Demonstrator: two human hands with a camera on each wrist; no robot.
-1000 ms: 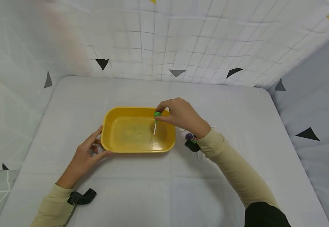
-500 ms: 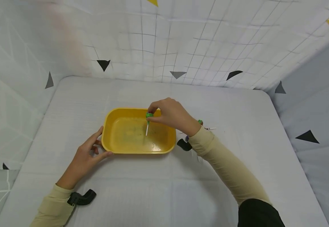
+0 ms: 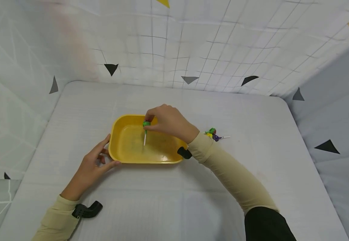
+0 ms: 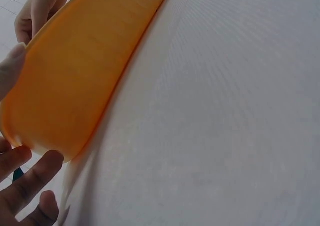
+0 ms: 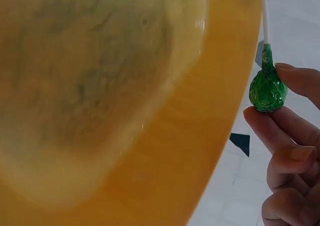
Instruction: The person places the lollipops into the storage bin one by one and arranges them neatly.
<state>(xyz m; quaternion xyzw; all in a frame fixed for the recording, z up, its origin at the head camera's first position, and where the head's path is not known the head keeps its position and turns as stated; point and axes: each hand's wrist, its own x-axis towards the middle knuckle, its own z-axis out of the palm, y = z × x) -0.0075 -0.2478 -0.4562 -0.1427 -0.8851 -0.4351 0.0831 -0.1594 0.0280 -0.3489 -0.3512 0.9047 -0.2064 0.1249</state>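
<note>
My right hand [image 3: 171, 122] pinches a green-wrapped lollipop [image 3: 145, 124] by its candy head, between thumb and fingertips, over the yellow tray [image 3: 132, 159]. Its white stick points down toward the tray floor. In the right wrist view the lollipop [image 5: 268, 90] shows beyond the tray's rim, thumb on one side and fingertips at the tip of the head. My left hand [image 3: 90, 167] touches the tray's left front corner, thumb at the front rim and fingers spread along the left end. In the left wrist view the fingertips [image 4: 50, 158] lie right at the tray's outer wall.
Several wrapped lollipops [image 3: 212, 134], green, yellow and purple, lie on the white-covered table [image 3: 150, 207] right of the tray, partly hidden by the right forearm. A white wall [image 3: 174, 43] with a grid and dark triangles stands behind. Black wrist devices [image 3: 87, 210] stick out from both sleeves.
My right hand has moved left over the tray with the lollipop, from its right part toward the middle. More of the lollipops on the table's right now show. The left hand and tray stay put.
</note>
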